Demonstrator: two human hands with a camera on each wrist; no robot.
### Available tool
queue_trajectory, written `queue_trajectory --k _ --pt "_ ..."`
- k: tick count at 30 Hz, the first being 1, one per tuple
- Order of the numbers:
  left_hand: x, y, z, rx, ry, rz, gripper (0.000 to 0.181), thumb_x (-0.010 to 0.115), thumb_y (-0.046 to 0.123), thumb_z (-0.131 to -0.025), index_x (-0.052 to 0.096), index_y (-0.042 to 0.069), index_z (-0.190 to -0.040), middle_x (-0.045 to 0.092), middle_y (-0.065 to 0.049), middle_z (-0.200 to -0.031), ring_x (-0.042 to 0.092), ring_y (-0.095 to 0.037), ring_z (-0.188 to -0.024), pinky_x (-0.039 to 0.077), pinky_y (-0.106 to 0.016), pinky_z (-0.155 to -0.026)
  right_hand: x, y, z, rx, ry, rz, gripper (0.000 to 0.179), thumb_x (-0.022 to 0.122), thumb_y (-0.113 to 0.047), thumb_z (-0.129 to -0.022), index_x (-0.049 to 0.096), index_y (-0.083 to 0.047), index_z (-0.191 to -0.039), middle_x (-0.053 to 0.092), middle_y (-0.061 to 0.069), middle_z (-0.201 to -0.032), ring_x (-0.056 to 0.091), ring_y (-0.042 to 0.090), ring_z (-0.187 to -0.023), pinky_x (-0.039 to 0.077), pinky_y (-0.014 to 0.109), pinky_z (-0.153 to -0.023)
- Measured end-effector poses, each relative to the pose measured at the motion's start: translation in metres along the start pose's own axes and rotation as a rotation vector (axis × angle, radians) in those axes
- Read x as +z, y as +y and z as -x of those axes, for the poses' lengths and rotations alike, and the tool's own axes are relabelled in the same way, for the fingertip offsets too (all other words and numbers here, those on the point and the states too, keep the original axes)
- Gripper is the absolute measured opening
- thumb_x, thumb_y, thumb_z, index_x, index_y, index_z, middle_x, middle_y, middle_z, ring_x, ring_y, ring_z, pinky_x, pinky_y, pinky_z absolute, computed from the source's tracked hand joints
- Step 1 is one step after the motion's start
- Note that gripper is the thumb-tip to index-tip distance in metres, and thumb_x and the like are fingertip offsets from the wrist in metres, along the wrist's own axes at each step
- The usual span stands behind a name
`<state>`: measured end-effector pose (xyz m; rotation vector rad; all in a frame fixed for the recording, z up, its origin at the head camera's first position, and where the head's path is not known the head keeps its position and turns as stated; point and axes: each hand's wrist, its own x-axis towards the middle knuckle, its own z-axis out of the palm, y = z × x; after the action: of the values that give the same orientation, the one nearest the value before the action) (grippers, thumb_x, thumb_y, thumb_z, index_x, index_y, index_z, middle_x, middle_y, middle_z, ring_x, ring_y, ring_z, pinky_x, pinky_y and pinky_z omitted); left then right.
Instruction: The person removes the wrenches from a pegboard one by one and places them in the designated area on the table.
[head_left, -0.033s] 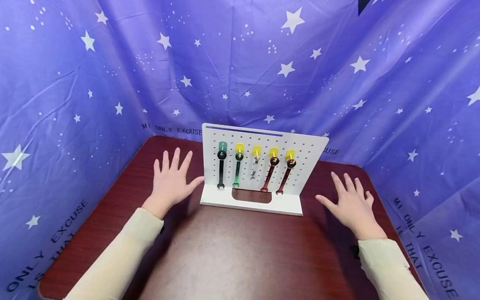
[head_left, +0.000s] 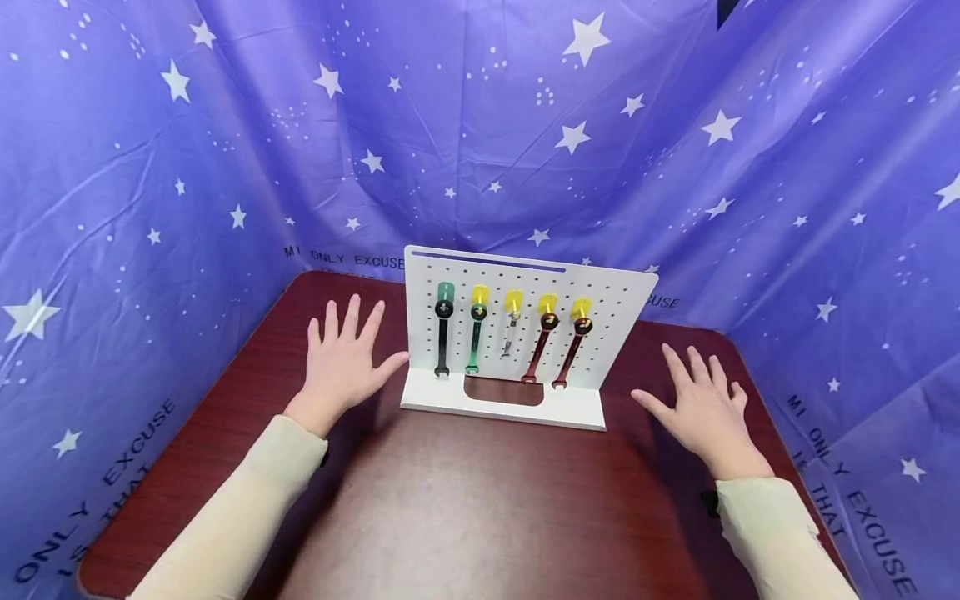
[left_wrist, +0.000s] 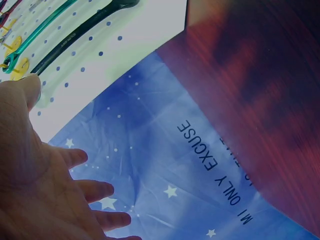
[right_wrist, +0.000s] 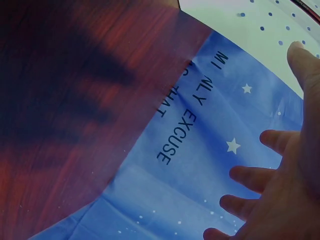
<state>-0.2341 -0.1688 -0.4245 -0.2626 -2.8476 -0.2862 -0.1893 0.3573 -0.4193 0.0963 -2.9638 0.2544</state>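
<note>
A white pegboard stand [head_left: 615,333] is upright on the table, with combination wrenches hanging from its hooks. From left to right hang a black wrench [head_left: 443,342], a green wrench [head_left: 475,343], a short silver wrench [head_left: 510,335], a dark red wrench [head_left: 539,350] and another dark red wrench [head_left: 572,354]. Left of the board, my left hand [head_left: 341,367] has its fingers spread and holds nothing; its thumb tip appears close to the board's edge. My right hand [head_left: 705,408] is to the right of the board, fingers spread, likewise holding nothing. Both wrist views show bare palms.
The board stands toward the back of a dark red wooden table [head_left: 480,508]. A purple-blue curtain [head_left: 480,108] with white stars and printed lettering surrounds the table at the back and both sides. One hook is green [head_left: 446,291]; the others are yellow.
</note>
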Motion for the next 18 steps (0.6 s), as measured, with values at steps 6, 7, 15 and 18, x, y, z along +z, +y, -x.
queue_trajectory --k 6,7,15,18 --pt "-0.0006 -0.0022 0.0031 -0.014 -0.013 -0.006 0.095 0.040 0.079 -0.092 0.024 0.019 -0.163 0.014 -0.023 -0.165 0.007 -0.053 -0.147 0.002 -0.069 -0.112 0.0025 -0.0010 0.0021 0.002 -0.008 -0.009 0.097 0.056 -0.072 -0.091 0.020 -0.017 -0.163 0.022 0.034 -0.156 0.014 0.060 -0.140 0.013 0.083 -0.093" --pt "-0.0012 -0.0026 0.0037 -0.017 -0.016 -0.009 0.095 0.039 0.079 -0.092 0.023 0.019 -0.163 0.014 -0.023 -0.165 0.007 -0.053 -0.147 0.002 -0.069 -0.112 0.0023 -0.0010 0.0024 0.002 -0.008 -0.013 0.097 0.056 -0.072 -0.091 0.020 -0.017 -0.163 0.023 0.035 -0.156 0.015 0.060 -0.139 0.013 0.082 -0.093" --pt "-0.0015 -0.0039 0.0085 -0.024 -0.014 0.002 0.093 0.039 0.079 -0.092 0.024 0.019 -0.163 0.013 -0.022 -0.165 0.009 -0.054 -0.146 0.006 -0.070 -0.111 0.0033 -0.0010 0.0050 -0.001 -0.011 -0.028 0.098 0.053 -0.073 -0.092 0.019 -0.015 -0.163 0.024 0.035 -0.154 0.017 0.060 -0.138 0.015 0.081 -0.092" --pt "-0.0007 -0.0049 0.0105 -0.024 -0.007 0.007 0.091 0.039 0.077 -0.093 0.025 0.019 -0.162 0.014 -0.023 -0.165 0.010 -0.054 -0.146 0.008 -0.070 -0.111 0.0058 -0.0015 0.0067 -0.016 -0.006 -0.040 0.097 0.054 -0.072 -0.092 0.021 -0.013 -0.162 0.027 0.036 -0.153 0.021 0.061 -0.136 0.019 0.080 -0.091"
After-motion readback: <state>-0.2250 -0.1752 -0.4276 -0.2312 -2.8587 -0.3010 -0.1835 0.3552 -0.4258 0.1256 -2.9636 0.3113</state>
